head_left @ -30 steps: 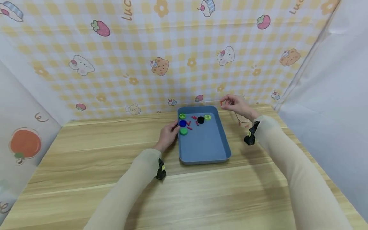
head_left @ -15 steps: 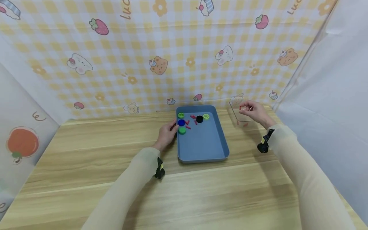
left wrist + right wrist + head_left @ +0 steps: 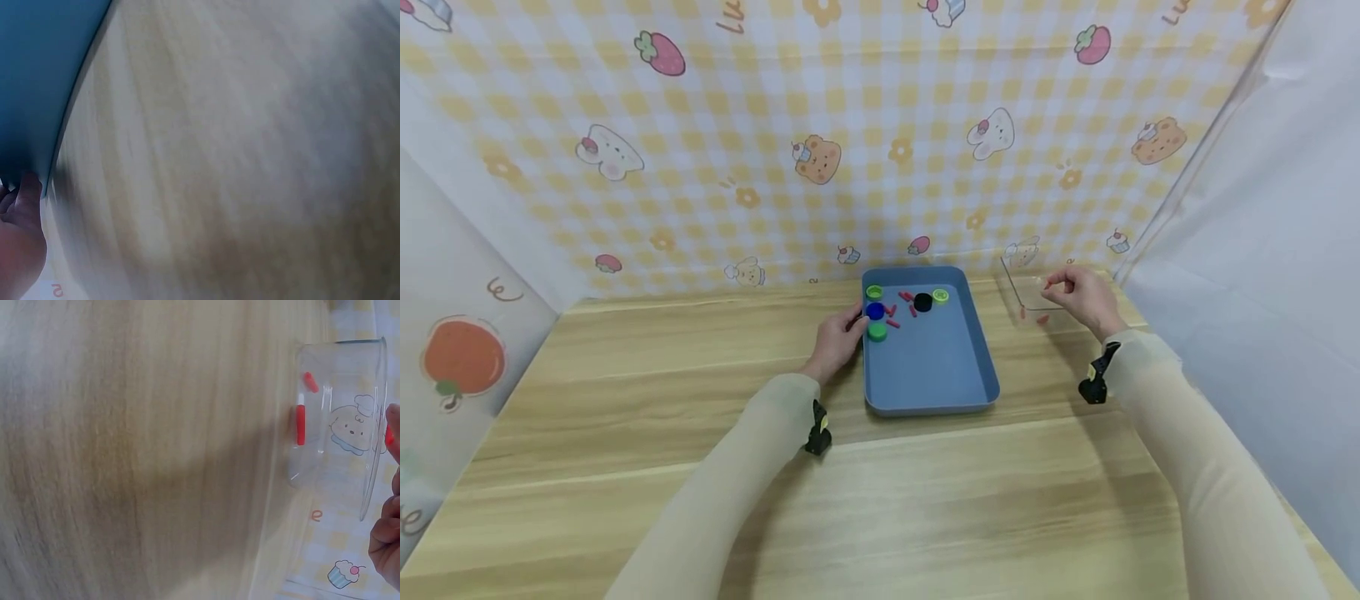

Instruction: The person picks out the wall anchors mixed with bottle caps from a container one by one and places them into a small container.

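My left hand (image 3: 837, 340) grips the left rim of a blue-grey tray (image 3: 928, 367); in the left wrist view the thumb (image 3: 28, 194) lies against its wall. Inside the tray's far half are several small red sticks (image 3: 892, 323) and round caps: blue (image 3: 875, 311), green (image 3: 877, 332), black (image 3: 922, 302) and lime ones. To the right, my right hand (image 3: 1086, 300) pinches a small red stick (image 3: 389, 435) at the rim of a clear box (image 3: 356, 469). Two more red sticks (image 3: 300, 425) show at the bottom of that box. The right palm is partly out of its wrist view.
A wood-grain table (image 3: 955, 500) carries both containers near its back edge. Behind stands a yellow checked cloth (image 3: 895, 192) with cartoon prints. White cloth (image 3: 1262, 292) closes off the right side, and another printed white sheet (image 3: 467, 417) the left.
My right hand has moved right, from beside the tray's far right corner to over the clear box, carrying the red stick. The left hand has stayed on the tray rim.
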### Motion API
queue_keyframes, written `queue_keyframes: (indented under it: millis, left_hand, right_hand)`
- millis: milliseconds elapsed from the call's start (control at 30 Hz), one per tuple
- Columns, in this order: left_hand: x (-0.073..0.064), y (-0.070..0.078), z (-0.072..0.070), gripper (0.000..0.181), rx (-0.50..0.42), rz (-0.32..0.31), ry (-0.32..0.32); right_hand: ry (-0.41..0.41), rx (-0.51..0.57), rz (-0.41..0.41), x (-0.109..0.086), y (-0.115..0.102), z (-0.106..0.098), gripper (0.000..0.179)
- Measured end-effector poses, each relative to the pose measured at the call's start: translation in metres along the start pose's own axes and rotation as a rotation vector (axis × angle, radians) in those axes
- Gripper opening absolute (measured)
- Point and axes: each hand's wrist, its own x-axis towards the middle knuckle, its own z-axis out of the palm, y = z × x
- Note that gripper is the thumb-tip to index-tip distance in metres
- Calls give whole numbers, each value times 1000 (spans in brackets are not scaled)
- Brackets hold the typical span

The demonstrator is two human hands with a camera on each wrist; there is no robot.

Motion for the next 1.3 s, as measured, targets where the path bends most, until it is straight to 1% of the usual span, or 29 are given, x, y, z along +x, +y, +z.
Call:
queue_keyframes:
  millis: [133, 200, 367, 500, 600, 667, 767, 867, 1000, 1100, 1167, 1300]
  left_hand:
    - [2, 1, -1, 45, -2, -8, -2]
    - [2, 2, -1, 45, -2, -12, -3]
    - [3, 2, -3, 46, 5, -13, -5]
    - [4, 2, -4, 46, 12, -16, -7]
    - [3, 2, -5, 46, 11, -16, -7]
    - [3, 2, -5, 46, 7, -17, -7]
    - [2, 3, -5, 45, 8, -24, -7]
    - [2, 3, -5, 45, 11, -28, -8]
    - [2, 2, -4, 45, 4, -21, -10]
    - [1, 2, -3, 45, -3, -15, -16]
    - [1, 2, -2, 45, -1, -14, -19]
    - [0, 3, -2, 45, -1, -11, -17]
  right_hand:
    - [11, -25, 5, 0, 0, 1, 30]
    - [11, -19, 17, 0, -3, 1, 32]
    - [45, 26, 20, 7, -19, 1, 34]
    - [101, 110, -5, 16, -40, 5, 29]
    - [112, 201, -27, 22, -59, 11, 27]
    - [100, 260, -47, 25, -72, 15, 26]
    - [65, 346, -66, 28, -90, 23, 27]
    - [8, 435, -71, 31, -104, 34, 28]
    - [-62, 491, -101, 36, -120, 49, 28]
    - [-119, 485, -138, 38, -129, 60, 29]
    - [-181, 490, -164, 39, -133, 67, 29]
    - [-305, 466, -235, 42, -139, 80, 30]
